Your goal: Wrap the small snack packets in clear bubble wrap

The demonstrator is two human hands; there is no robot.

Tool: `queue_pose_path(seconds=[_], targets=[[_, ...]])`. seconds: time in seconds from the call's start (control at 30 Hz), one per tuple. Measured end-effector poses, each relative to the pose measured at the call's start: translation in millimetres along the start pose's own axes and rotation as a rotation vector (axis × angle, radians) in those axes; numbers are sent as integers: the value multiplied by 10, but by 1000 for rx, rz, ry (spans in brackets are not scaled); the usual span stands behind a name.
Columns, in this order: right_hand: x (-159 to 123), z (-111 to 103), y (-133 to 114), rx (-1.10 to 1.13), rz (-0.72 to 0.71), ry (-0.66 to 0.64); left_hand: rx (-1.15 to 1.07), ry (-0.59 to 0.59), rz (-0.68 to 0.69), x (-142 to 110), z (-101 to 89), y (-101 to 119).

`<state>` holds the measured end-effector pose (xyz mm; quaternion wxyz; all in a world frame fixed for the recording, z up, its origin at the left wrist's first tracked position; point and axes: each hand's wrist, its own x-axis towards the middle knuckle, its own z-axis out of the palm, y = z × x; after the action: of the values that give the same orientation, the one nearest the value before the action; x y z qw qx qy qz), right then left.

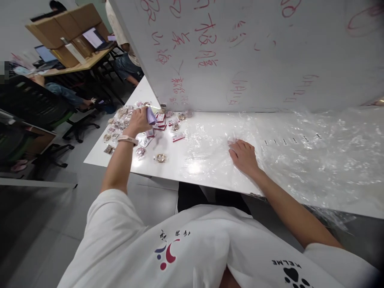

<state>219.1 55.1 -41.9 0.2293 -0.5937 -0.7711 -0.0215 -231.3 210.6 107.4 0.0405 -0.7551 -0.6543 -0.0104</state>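
Observation:
My left hand [138,121] is closed around a small purple packet [151,115], above the left part of the white table. Right beside it lie several small red-and-white boxes [160,121], partly stacked, and a crowd of small items in clear wrappers [121,122]. A gold-coloured wrapped piece [161,158] and a pinkish wrapped one [141,152] lie nearer the front edge. My right hand [244,155] rests on the table with bent fingers closed on crumpled clear plastic film [207,148]; what lies under the fingertips is hidden.
More clear plastic sheeting [339,160] covers the right side of the table and hangs over its front edge. A whiteboard [255,56] with red writing stands along the back. At the left are office chairs [33,104], a desk with laptops [93,38] and other people.

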Motion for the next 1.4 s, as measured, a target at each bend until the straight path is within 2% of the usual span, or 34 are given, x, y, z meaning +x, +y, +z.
queue_pose_path(seconds=[0.07,0.1,0.17,0.23,0.3,0.33,0.4,0.47,0.57,0.7,0.87,1.03,1.17,1.27,1.4], targets=[[7,-26,-14,21,24,-32,-95,138,91,-256,-332,257],[11,-40,-19,33,37,-45,-148,165,173,-424,-494,451],[17,-66,-24,70,58,-69,-265,150,397,-802,-732,957],[25,-84,-16,114,78,-86,-352,67,667,-1152,-776,1553],[36,-86,10,150,101,-100,-366,-78,901,-1380,-604,2128],[43,-81,28,166,110,-108,-346,-143,960,-1433,-454,2374],[59,-60,67,202,127,-125,-284,-167,955,-1432,-93,2745],[74,-32,98,237,141,-135,-235,-137,881,-1344,268,2944],[87,2,124,277,155,-115,-274,-96,822,-1221,661,2995],[81,-5,150,401,170,-44,-359,-57,760,-1234,864,2894],[61,-66,172,630,219,45,-384,-58,675,-1260,901,2915],[87,-61,171,525,131,29,-403,-44,658,-1146,945,3150],[93,-50,187,546,134,28,-399,-35,648,-1124,946,3266],[78,-83,171,577,194,32,-396,19,660,-1239,848,3165],[59,-161,110,652,217,100,-416,106,754,-1594,682,2825]])
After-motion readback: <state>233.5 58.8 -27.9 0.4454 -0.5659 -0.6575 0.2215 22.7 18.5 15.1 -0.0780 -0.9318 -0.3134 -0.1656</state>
